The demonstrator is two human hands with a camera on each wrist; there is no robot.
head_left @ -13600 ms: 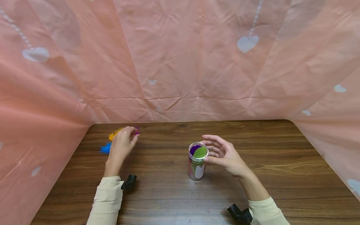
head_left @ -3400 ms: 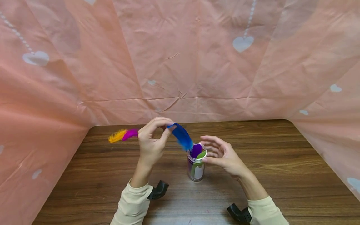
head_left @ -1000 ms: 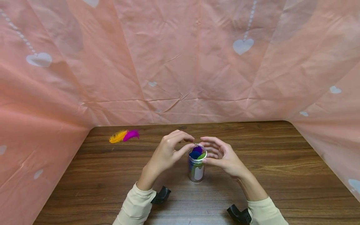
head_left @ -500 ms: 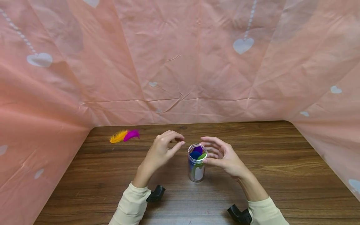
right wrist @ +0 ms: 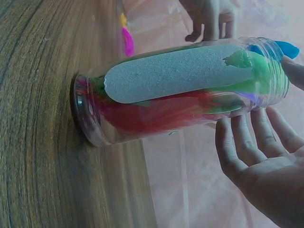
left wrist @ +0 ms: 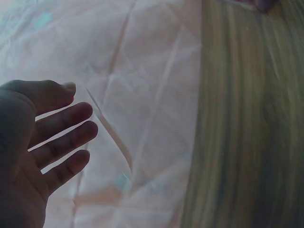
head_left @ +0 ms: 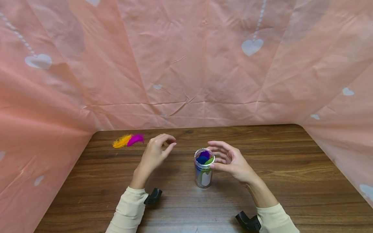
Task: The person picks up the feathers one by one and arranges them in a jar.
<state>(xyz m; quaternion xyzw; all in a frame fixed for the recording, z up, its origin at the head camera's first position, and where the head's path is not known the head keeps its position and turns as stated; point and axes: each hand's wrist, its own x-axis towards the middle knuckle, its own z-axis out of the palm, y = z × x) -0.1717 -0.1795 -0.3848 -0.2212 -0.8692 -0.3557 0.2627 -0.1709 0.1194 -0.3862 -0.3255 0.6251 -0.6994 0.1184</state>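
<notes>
A clear jar (head_left: 203, 178) with a whitish label stands upright on the table, holding several feathers; blue, purple and green ones show at its mouth. In the right wrist view a red feather (right wrist: 156, 114) shows through its wall. My right hand (head_left: 233, 161) holds the jar near its rim, thumb on one side and fingers on the other. My left hand (head_left: 154, 152) is in the air left of the jar, holding nothing, its fingers loosely bent. Farther left on the table lie an orange feather (head_left: 121, 141) and a magenta feather (head_left: 135, 139), end to end.
The wooden table (head_left: 262, 142) has a back edge meeting a pink cloth (head_left: 186, 64) printed with pale hearts, which also hangs at both sides. Black wrist mounts (head_left: 152, 196) stick out from both sleeves.
The blue feather, earlier on the table and then pinched in my left hand, is now inside the jar. My left hand has let go and moved left, away from the jar; my right hand stays.
</notes>
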